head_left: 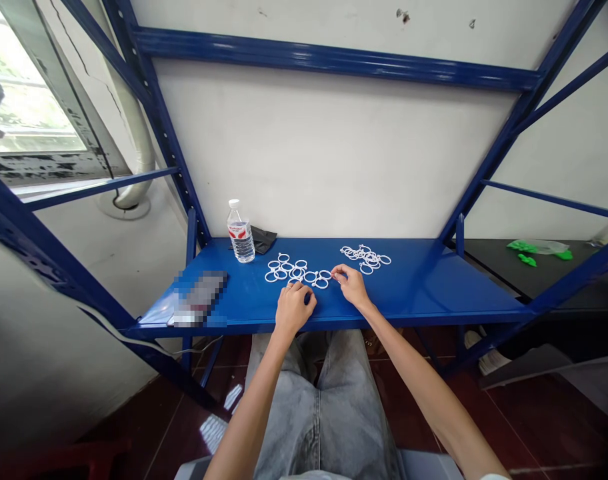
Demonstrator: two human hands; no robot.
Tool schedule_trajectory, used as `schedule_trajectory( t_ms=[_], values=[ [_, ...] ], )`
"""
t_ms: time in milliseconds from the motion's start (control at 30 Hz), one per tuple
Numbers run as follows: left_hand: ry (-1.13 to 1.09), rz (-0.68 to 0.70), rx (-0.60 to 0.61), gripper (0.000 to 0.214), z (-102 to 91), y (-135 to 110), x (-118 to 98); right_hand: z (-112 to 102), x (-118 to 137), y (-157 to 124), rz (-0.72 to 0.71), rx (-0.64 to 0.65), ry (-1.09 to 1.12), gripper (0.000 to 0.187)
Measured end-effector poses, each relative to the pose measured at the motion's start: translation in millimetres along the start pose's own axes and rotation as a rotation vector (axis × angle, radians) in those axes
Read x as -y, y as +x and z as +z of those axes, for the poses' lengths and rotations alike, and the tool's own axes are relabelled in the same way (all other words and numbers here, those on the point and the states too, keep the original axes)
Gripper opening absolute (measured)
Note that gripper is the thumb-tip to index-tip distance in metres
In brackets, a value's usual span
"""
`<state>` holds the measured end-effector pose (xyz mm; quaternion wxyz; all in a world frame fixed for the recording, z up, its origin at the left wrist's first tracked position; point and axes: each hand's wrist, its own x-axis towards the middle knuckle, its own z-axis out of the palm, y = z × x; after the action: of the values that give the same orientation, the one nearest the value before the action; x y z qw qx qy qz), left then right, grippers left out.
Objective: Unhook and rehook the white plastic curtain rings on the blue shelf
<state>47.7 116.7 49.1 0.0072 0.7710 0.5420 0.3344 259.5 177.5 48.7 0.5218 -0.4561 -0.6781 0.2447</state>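
Pinching the end white ring (325,278) above the bench (414,287), the right hand (351,285) faces the curled left hand (295,308), its grip too hidden to tell; a hard tug could snag neighbouring rings (287,268), a careless wrist sweep them off!

Left hand (295,308): back upward, fingers curled, thumb bent toward them
Right hand (353,285): thumb and forefinger drawn close, pointing left; grip unclear
Left arm (257,400): bare, reaching forward
Right arm (417,373): bare, slanting inward
Wrists (283,333): nearly straight
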Motion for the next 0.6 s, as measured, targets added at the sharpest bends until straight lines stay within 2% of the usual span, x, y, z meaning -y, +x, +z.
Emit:
schedule_trajectory(
  t_ms=[133,300,400,467,533,600],
  values=[
    [-0.010,0.002,-0.004,0.019,-0.1,0.3,0.2,-0.6,-1.6,1.3,0.036,-0.041,0.113,0.017],
    [-0.008,0.014,-0.011,0.018,2.8,0.3,3.0,10.3,13.3,10.8,0.001,0.003,0.162,0.017],
    [-0.009,0.019,-0.020,0.017,4.7,0.5,4.9,22.8,21.4,22.5,-0.078,0.054,0.054,0.017],
    [-0.013,0.020,-0.024,0.018,5.2,0.7,5.3,22.5,20.5,29.8,-0.099,0.053,-0.044,0.021],
    [-0.019,0.020,-0.027,0.018,5.0,0.8,4.8,9.6,13.6,33.0,-0.066,-0.013,-0.188,0.024],
    [-0.023,0.020,-0.028,0.018,4.6,0.8,3.7,-14.3,2.4,31.0,0.011,-0.127,-0.434,0.026]
  ],
)
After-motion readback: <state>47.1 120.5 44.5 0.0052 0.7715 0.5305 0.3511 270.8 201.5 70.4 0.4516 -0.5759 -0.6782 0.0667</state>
